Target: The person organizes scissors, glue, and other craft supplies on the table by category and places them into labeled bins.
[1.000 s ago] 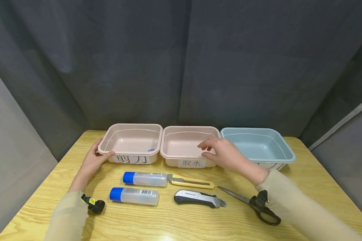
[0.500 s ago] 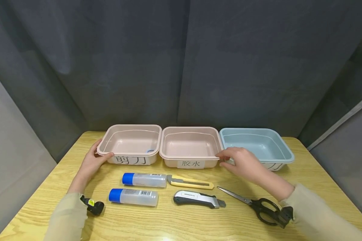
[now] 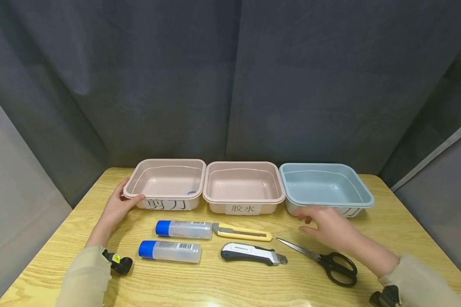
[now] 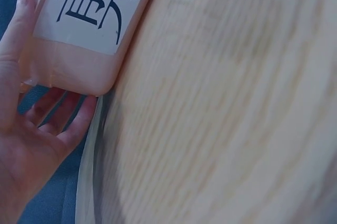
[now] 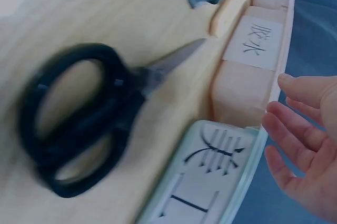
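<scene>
My left hand [image 3: 117, 207] holds the near left corner of the left pink bin [image 3: 176, 164], thumb on the front rim and fingers against its side; the left wrist view shows this hand [image 4: 31, 150] and the bin's label [image 4: 84, 8]. Holding nothing, my right hand [image 3: 328, 226] hovers with bent fingers before the blue bin [image 3: 326, 187] and above the black-handled scissors [image 3: 339, 268]. Between the two bins stands another pink bin [image 3: 243, 187]. Two blue-capped glue bottles [image 3: 190, 229], a yellow utility knife [image 3: 243, 232] and a silver-and-black utility knife [image 3: 249, 253] lie before them.
The bins form a row at the back of the wooden table [image 3: 223, 285], before a dark curtain [image 3: 176, 85]. Something small and blue [image 3: 191, 192] shows inside the left bin. The scissors' blades [image 3: 297, 248] point toward the knives.
My right hand has moved right and toward me, from over the middle bin past its right corner to in front of the blue bin. The left hand keeps its hold.
</scene>
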